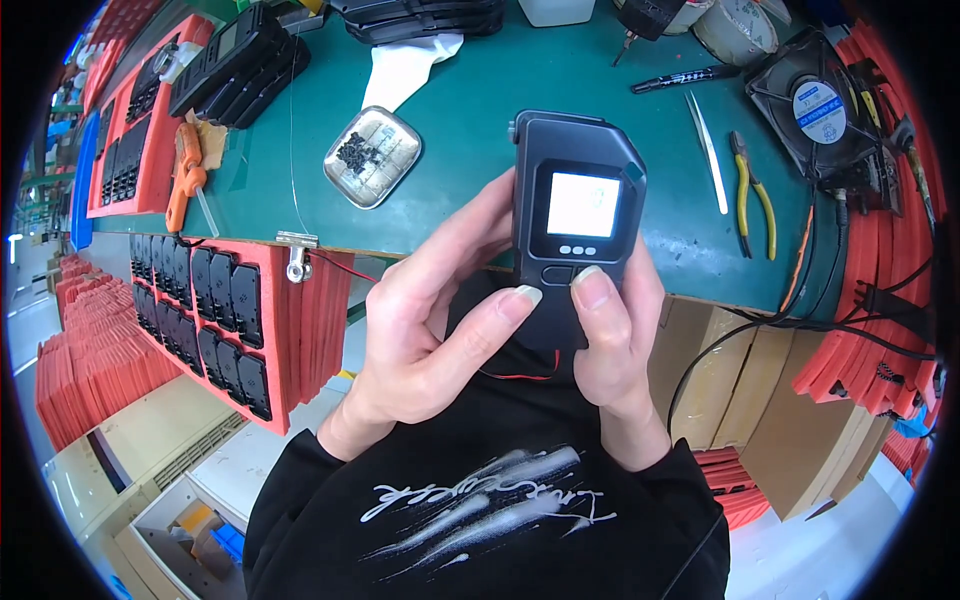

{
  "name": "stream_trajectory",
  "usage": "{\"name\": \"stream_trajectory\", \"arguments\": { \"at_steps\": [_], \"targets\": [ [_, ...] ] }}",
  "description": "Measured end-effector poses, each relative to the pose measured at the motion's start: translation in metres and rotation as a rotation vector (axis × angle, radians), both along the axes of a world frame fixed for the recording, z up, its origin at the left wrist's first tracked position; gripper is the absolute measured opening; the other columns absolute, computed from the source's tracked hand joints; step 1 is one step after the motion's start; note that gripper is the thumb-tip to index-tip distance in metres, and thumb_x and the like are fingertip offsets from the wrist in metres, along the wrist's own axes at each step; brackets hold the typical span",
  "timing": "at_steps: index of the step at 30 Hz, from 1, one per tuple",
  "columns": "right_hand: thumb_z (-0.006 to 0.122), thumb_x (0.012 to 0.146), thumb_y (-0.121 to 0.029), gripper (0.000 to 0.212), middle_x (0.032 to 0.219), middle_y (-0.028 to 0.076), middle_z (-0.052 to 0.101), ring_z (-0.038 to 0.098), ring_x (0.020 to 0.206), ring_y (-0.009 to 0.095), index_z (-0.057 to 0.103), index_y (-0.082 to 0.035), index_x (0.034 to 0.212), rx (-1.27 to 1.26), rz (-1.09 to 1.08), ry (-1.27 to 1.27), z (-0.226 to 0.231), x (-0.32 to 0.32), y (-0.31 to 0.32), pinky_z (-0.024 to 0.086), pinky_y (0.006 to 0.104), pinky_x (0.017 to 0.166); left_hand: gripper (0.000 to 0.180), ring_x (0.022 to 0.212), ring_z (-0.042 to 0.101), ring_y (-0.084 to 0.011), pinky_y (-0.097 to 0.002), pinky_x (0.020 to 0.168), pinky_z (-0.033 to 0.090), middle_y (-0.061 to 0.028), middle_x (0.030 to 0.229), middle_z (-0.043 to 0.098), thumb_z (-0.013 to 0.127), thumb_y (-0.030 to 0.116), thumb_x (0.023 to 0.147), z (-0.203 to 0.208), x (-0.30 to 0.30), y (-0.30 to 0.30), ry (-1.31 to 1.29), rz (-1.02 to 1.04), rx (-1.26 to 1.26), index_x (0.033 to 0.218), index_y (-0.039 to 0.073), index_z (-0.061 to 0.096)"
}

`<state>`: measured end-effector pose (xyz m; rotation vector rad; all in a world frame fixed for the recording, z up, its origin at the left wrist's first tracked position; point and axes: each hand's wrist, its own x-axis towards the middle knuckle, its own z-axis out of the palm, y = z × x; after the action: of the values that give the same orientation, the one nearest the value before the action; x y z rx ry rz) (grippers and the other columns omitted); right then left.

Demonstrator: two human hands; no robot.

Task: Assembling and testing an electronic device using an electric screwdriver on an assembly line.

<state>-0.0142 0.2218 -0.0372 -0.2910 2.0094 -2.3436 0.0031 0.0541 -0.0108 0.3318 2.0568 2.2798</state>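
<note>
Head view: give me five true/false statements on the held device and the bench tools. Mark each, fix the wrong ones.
1. Left hand and right hand both hold the black handheld device. True.
2. Its screen is dark. False: it is lit, mostly white.
3. The yellow-handled pliers lie to the right of the tweezers. True.
4. The metal tray holds white pieces. False: small black parts lie in it.
5. The orange-handled tool lies to the right of the device. False: it lies to the left.
</note>
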Motion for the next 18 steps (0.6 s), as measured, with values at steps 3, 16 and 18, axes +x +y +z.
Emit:
{"name": "stream_trajectory", "arguments": {
  "at_steps": [3, 16, 18],
  "targets": [
    [0.056, 0.094, -0.027, 0.041, 0.082, 0.012, 0.066, 0.058, 0.071, 0.014, 0.054, 0.005, 0.12, 0.003, -0.006, 0.009, 0.0, -0.0007, 0.0, 0.047, 0.0314, 0.065, 0.065, 0.133, 0.053, -0.0294, -0.0405, 0.112, 0.04, -0.026, 0.143, 0.052, 0.062, -0.004, 0.093, 0.0, -0.0001, 0.0, 0.003, -0.001, 0.0, 0.15, -0.013, 0.032],
    [0.056, 0.094, -0.028, 0.041, 0.081, 0.011, 0.066, 0.059, 0.07, 0.014, 0.054, 0.005, 0.119, 0.021, -0.001, 0.016, -0.0002, 0.0, -0.0005, 0.048, 0.0311, 0.065, 0.064, 0.133, 0.054, -0.0298, -0.0401, 0.112, 0.041, -0.0266, 0.143, 0.052, 0.061, -0.005, 0.093, -0.0004, 0.0001, -0.001, 0.015, 0.006, -0.018, 0.149, -0.013, 0.033],
    [0.056, 0.094, -0.027, 0.041, 0.08, 0.011, 0.066, 0.059, 0.07, 0.014, 0.054, 0.005, 0.12, 0.025, 0.005, 0.017, -0.0013, -0.0002, -0.0004, 0.048, 0.031, 0.065, 0.065, 0.133, 0.053, -0.0292, -0.0399, 0.111, 0.041, -0.026, 0.143, 0.051, 0.061, -0.005, 0.093, 0.0004, -0.0001, -0.0018, 0.016, 0.003, -0.027, 0.15, -0.013, 0.032]
  ]
}}
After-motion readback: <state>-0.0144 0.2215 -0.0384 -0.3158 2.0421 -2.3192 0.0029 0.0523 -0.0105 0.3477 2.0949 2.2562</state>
